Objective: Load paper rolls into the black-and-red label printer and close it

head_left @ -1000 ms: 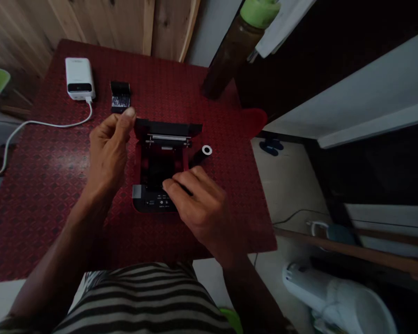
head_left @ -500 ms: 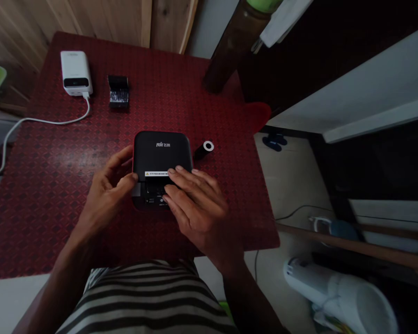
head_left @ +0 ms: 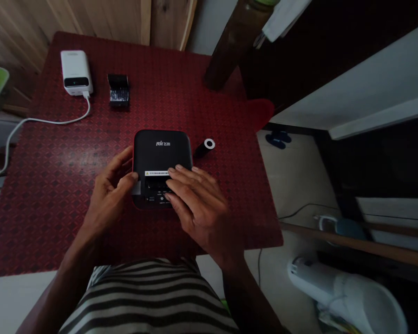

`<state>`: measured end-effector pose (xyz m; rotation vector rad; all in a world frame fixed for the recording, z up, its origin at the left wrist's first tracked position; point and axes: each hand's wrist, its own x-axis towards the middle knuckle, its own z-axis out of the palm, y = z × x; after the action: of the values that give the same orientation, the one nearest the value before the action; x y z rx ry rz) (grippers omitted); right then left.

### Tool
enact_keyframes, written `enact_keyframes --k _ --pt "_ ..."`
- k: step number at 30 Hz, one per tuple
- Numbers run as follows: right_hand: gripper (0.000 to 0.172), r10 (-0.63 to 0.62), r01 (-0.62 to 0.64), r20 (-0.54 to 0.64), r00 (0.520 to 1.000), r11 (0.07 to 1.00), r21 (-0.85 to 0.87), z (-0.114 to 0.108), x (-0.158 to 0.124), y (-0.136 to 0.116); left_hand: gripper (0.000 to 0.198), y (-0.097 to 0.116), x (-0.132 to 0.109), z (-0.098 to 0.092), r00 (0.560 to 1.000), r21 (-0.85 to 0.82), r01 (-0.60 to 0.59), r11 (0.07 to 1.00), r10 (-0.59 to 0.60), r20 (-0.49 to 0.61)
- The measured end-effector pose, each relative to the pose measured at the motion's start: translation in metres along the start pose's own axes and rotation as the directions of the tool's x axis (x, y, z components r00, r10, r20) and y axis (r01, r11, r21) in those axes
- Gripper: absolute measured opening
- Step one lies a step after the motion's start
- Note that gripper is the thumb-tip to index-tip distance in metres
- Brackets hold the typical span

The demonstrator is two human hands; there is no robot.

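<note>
A small black square printer with white lettering on its lid sits on the red patterned table. A white warning strip crosses the lid's lower part, above a dark slot and a front panel with small markings. My left hand grips the printer's left side, thumb at the front corner and fingers along the edge. My right hand lies on the printer's right front, its fingers stretched flat over the lid and slot, covering part of the strip. Just right of the printer lies a black roll with a white-rimmed end.
A white power bank with a plugged-in cable stands at the table's back left. Beside it is a curled black strip. A tall dark bottle stands at the back right, near a red object at the edge.
The fingers of my right hand have shifted slightly on the printer, and more of its front panel shows. My left hand keeps its hold.
</note>
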<state>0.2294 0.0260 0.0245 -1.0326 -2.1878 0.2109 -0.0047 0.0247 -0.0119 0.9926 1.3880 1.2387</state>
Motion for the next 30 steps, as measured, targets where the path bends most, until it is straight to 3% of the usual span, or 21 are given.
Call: enact_keyframes --k 3,6,10,13,19,30 --pt "0.037 0.117 -0.111 -0.136 0.984 0.993 0.050 -0.003 -0.013 0.003 0.064 0.000 -0.011 0.002 0.999 -0.032 0.030 0.999 -0.031 -0.009" --pt "0.044 0.283 -0.266 -0.232 0.931 0.959 0.103 -0.003 -0.032 0.007 0.065 -0.001 -0.020 0.002 0.998 -0.051 0.052 0.997 -0.053 -0.022" --pt "0.051 0.481 -0.441 -0.127 0.868 0.862 0.248 0.010 -0.060 0.006 0.065 0.000 -0.020 -0.001 0.998 -0.041 0.067 0.997 -0.068 -0.013" --pt "0.055 0.551 -0.516 -0.017 0.834 0.790 0.331 0.021 -0.070 0.000 0.068 0.001 -0.019 -0.005 0.998 -0.029 0.060 0.998 -0.060 0.022" --pt "0.052 0.513 -0.481 0.001 0.858 0.804 0.351 0.021 -0.064 -0.007 0.064 0.000 -0.017 -0.007 1.000 0.003 0.023 1.000 -0.023 0.016" --pt "0.056 0.453 -0.438 0.002 0.891 0.861 0.259 0.018 -0.062 -0.008 0.063 0.008 -0.019 0.003 0.996 -0.042 0.091 0.995 -0.090 0.006"
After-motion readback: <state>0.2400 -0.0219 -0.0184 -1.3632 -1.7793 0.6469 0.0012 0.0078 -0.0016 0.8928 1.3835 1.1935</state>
